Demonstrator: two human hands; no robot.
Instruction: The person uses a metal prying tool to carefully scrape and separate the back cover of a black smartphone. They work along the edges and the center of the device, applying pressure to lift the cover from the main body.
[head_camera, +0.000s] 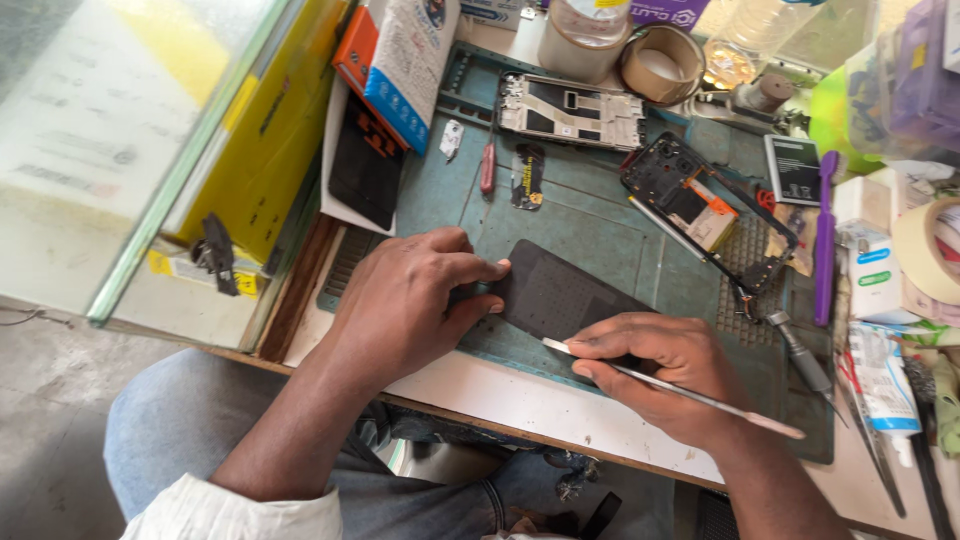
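Head view: one dark flat panel (560, 295) is seen lying on a green work mat (600, 235), near the middle of the bench. Two hands are counted, both belonging to the person wearing the camera. The left hand (410, 295) is laid on the left end of the panel, fingers bent and pressed down on its edge, so the panel is pinned rather than lifted. The right hand (665, 370) is placed at the near right corner of the panel and is closed around one thin metal tool (680, 390), whose pale tip is set against the near edge of the panel, between the two hands. The panel is thus touched by both hands and spans the gap between them.

On the far part of the mat two opened phone frames are counted: a silver frame (572, 110) lying level, and a black frame (705, 205) lying at a slant to the right of it. One red-handled screwdriver (487, 165) is noted left of the silver frame. Two tape rolls are seen: a brown roll (662, 62) at the far edge and a cream roll (925, 250) at the far right. One purple stick (824, 235) lies right of the black frame. One tube (885, 380) rests at the right, near the right wrist.
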